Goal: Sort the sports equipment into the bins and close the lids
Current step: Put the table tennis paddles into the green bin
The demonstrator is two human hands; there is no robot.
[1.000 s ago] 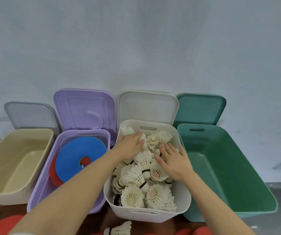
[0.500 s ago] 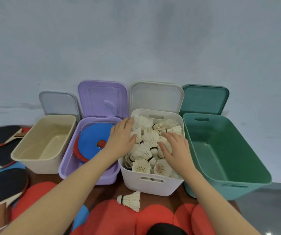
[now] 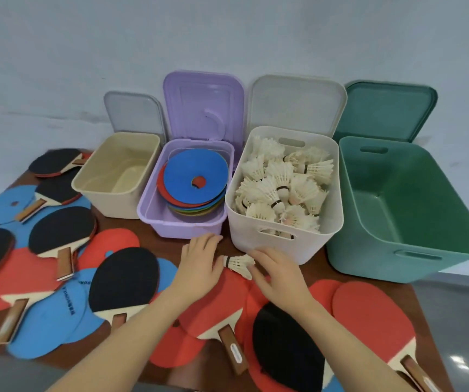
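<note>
Stray shuttlecock [image 3: 239,265] flanked by left hand [image 3: 199,264] and right hand [image 3: 280,274], both spread wide, nothing gripped; pickup into white bin [image 3: 284,244] judged next.

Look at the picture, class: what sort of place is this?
Probably a sports equipment store or sorting table: open bins against a plain wall, shuttlecocks filling one, table tennis paddles spread over the table.

Four bins stand in a row: cream bin [image 3: 108,190], lilac bin [image 3: 154,219], white bin [image 3: 255,236], dark green bin [image 3: 374,250]. The flat discs [image 3: 196,179] are blue on top, red beneath; shuttlecocks [image 3: 281,188] are white with black bands; paddles [image 3: 123,281] are black or red
</note>
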